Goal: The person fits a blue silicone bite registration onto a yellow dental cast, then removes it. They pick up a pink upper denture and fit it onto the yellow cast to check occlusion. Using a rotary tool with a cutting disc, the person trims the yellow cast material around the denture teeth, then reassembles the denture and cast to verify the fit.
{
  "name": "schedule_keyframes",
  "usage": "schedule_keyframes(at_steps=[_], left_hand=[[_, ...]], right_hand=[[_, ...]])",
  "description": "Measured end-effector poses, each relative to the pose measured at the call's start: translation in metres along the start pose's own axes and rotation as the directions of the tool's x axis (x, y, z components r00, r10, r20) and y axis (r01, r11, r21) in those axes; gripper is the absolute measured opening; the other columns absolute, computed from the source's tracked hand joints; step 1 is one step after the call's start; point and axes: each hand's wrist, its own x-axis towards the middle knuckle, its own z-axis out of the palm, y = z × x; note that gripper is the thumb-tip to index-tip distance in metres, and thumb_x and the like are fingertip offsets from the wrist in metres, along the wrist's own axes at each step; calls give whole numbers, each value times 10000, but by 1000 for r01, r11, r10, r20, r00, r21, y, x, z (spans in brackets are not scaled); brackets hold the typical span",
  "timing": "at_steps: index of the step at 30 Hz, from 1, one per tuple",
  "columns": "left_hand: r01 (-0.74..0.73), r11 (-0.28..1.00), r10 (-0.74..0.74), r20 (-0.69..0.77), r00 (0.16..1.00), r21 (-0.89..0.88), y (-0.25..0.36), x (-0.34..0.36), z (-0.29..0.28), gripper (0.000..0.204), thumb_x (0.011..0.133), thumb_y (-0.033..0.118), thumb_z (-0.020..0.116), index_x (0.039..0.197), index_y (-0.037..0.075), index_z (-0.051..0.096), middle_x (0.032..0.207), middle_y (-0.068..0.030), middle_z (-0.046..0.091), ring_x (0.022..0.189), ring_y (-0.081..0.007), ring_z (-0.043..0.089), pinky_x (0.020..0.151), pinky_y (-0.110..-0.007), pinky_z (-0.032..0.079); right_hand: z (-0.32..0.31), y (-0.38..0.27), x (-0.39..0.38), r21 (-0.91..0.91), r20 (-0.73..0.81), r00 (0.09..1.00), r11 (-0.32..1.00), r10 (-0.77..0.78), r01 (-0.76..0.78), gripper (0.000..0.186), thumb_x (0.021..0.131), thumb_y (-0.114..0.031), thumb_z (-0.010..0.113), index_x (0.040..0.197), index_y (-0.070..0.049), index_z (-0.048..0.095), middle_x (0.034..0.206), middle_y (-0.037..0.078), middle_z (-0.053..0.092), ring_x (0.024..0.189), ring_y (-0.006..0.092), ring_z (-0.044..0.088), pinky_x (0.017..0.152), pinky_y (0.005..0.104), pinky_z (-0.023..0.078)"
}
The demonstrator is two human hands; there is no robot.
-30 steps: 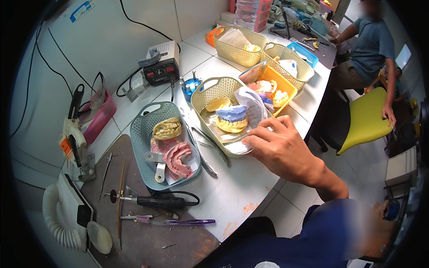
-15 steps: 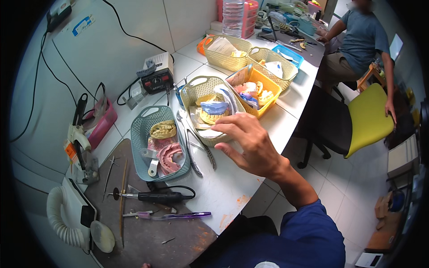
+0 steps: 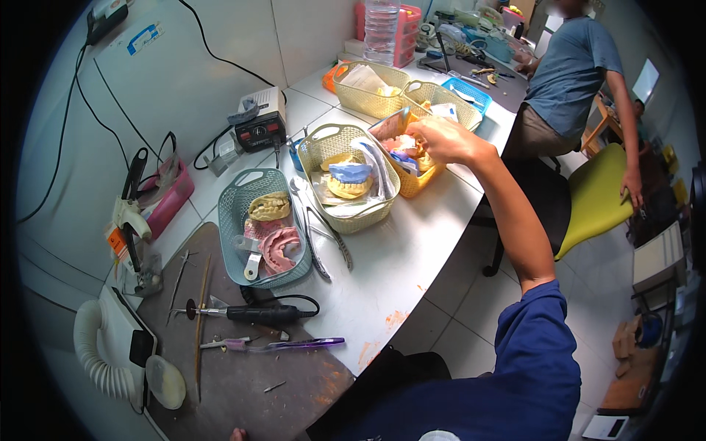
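Observation:
My right hand [image 3: 445, 140] reaches over the yellow-orange basket [image 3: 426, 182], its fingers curled down at the far rim and contents. What lies between the fingertips is hidden. Pink, blue and yellowish dental pieces [image 3: 404, 156] show in that basket. Beside it, a cream basket [image 3: 360, 221] holds a yellow dental cast [image 3: 349, 189] topped with a blue piece [image 3: 350, 173]. Nearer, a blue-green basket [image 3: 229, 220] contains a tan cast [image 3: 269, 206] and a pink impression [image 3: 280, 250]. Only a fingertip of my left hand [image 3: 237, 435] appears at the lower edge.
Pliers [image 3: 321, 239] lie between two baskets. On the dark mat rest a rotary handpiece [image 3: 261, 314] with a disc, a purple toothbrush [image 3: 294, 343] and a thin stick [image 3: 200, 323]. A control box [image 3: 259, 121] stands by the wall. Another person [image 3: 577, 73] is beside a green chair [image 3: 599, 195].
My right hand has moved away and upward from above the cream basket to the yellow-orange one, its fingers now curled. The other person has shifted slightly to the left.

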Motion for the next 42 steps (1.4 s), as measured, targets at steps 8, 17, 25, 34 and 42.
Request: schedule_keyframes(at_steps=[8, 17, 25, 34, 42], left_hand=[[-18, 999, 18, -5, 1000, -41, -7, -5, -4, 433, 1044, 321, 427, 897, 50, 731, 722, -63, 699, 654, -259, 668, 921, -531, 514], [-12, 997, 13, 14, 1000, -80, -6, -6, -7, 385, 1026, 258, 439, 907, 35, 730, 754, -75, 707, 684, -266, 677, 927, -534, 512], [-23, 994, 24, 9, 1000, -104, -3, -4, -7, 391, 1027, 260, 441, 885, 34, 727, 752, -75, 709, 662, -260, 676, 881, -523, 539], [-27, 992, 28, 7, 1000, -126, -3, -2, -11, 395, 1026, 264, 440, 869, 31, 718, 718, -71, 695, 624, -270, 668, 808, -486, 573], [-29, 979, 36, 29, 999, -200, -12, -8, -10, 379, 1018, 265, 461, 894, 19, 720, 773, -97, 707, 697, -321, 678, 780, -473, 585]], right_hand=[[3, 10, 12, 93, 8, 985, 981, -172, 171, 531, 832, -201, 717, 1323, -79, 560, 1142, 199, 644, 1117, 352, 604, 970, 417, 474], [-3, 7, 9, 146, 174, 977, 984, -124, 99, 585, 828, -173, 710, 1385, -118, 537, 1206, 186, 631, 1190, 348, 566, 1013, 405, 450], [4, 28, 15, 457, 211, 974, 889, -84, -22, 244, 909, -201, 657, 1112, -70, 627, 1189, 117, 654, 1058, 224, 642, 916, 349, 501], [7, 8, 12, 227, 83, 993, 971, -88, 67, 167, 859, -155, 677, 978, -70, 597, 1012, 134, 703, 975, 265, 667, 849, 394, 506], [-8, 6, 0, 265, -116, 993, 962, -35, 65, 219, 853, -159, 664, 1061, -100, 632, 822, 112, 700, 806, 233, 701, 712, 397, 517]])
